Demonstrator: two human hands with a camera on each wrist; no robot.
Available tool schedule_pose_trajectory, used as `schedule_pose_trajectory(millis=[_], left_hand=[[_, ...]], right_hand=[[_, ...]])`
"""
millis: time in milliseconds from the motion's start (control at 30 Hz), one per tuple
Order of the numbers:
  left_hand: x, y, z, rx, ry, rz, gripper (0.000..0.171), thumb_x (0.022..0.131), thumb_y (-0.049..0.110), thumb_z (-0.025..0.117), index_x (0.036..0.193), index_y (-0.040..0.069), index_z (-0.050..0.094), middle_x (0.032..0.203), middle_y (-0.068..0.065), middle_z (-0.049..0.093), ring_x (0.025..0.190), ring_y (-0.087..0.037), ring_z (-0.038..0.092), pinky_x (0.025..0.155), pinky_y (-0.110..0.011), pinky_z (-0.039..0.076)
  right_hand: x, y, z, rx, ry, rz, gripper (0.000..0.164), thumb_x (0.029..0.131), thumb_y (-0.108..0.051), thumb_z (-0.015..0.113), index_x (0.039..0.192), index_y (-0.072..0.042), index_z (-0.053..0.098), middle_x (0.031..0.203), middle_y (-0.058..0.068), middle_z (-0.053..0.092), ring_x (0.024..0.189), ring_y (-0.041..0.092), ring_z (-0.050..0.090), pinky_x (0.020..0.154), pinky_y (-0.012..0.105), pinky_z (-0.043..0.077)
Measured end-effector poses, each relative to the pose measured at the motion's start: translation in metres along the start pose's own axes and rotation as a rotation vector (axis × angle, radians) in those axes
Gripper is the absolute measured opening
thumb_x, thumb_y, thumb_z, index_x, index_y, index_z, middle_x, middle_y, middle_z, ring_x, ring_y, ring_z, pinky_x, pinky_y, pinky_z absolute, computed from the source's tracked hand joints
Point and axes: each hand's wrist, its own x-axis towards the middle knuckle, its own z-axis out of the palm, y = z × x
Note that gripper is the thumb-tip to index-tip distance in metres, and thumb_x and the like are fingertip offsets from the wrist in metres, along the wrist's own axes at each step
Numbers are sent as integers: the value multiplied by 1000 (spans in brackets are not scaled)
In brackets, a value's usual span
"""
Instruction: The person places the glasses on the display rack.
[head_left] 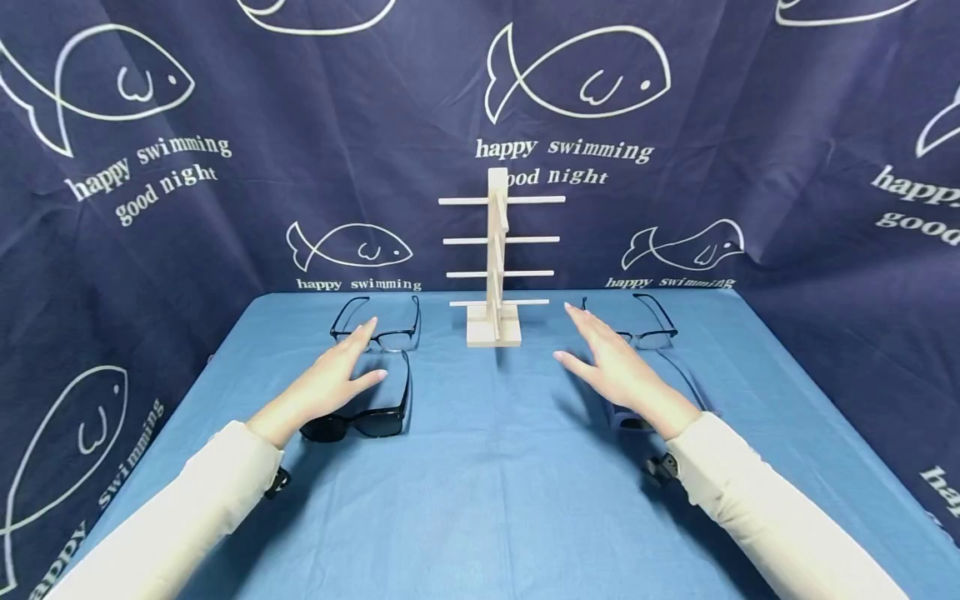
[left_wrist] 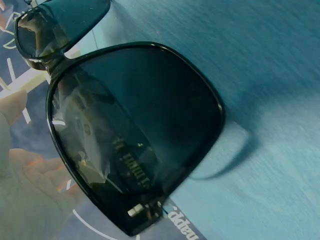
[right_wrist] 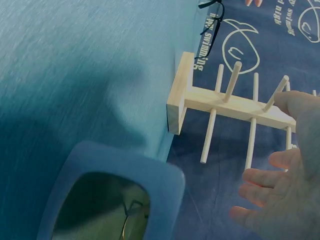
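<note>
Over the left side of the table my left hand [head_left: 324, 385] hovers with straight fingers and holds nothing. Beneath it lie black sunglasses [head_left: 378, 423], whose dark lens [left_wrist: 145, 115] fills much of the left wrist view. Clear glasses with dark frames [head_left: 397, 338] lie just beyond its fingertips. My right hand [head_left: 622, 371] is held out empty on the other side, fingers extended. It partly covers blue-framed sunglasses [head_left: 630, 421], also seen in the right wrist view as a thick blue rim [right_wrist: 172, 185]. Another pair of dark-rimmed glasses [head_left: 656, 337] lies behind that hand.
A pale wooden stand [head_left: 495, 250] with several crossbars rises at the back centre, between the hands. The table wears a blue cloth [head_left: 480, 500]. Dark blue fabric with white fish drawings [head_left: 360, 158] hangs behind and at both sides.
</note>
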Motion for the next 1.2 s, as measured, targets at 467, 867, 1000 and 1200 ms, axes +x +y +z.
schedule_pose_trajectory(millis=[467,867,1000,1200], left_hand=[[-10,-11,-5,-23,-8,-63,91,95,57,49,156,13,-4,162,-18,6,147,-41,12,118,-62,18],[-15,-13,-6,-10,-1,-46,89,96,56,50,156,9,5,162,-18,9,148,-39,12,119,-60,18],[-18,-15,-5,-10,6,-43,88,96,54,51,156,7,7,161,-20,11,147,-40,14,118,-61,18],[-24,-19,-8,-16,17,-44,89,95,54,52,156,7,6,160,-23,12,146,-43,16,116,-63,20]], right_hand=[[-2,-16,11,70,-5,87,83,95,-56,51,156,-12,15,159,17,22,147,35,21,120,55,22],[-1,-27,16,90,31,75,79,95,-54,53,153,-8,26,155,20,30,144,36,28,118,55,26],[0,-31,18,102,38,74,75,95,-52,54,152,-10,29,155,18,32,143,34,30,117,54,28],[1,-38,21,115,48,75,73,95,-50,55,152,-11,31,152,19,36,141,34,34,116,55,30]])
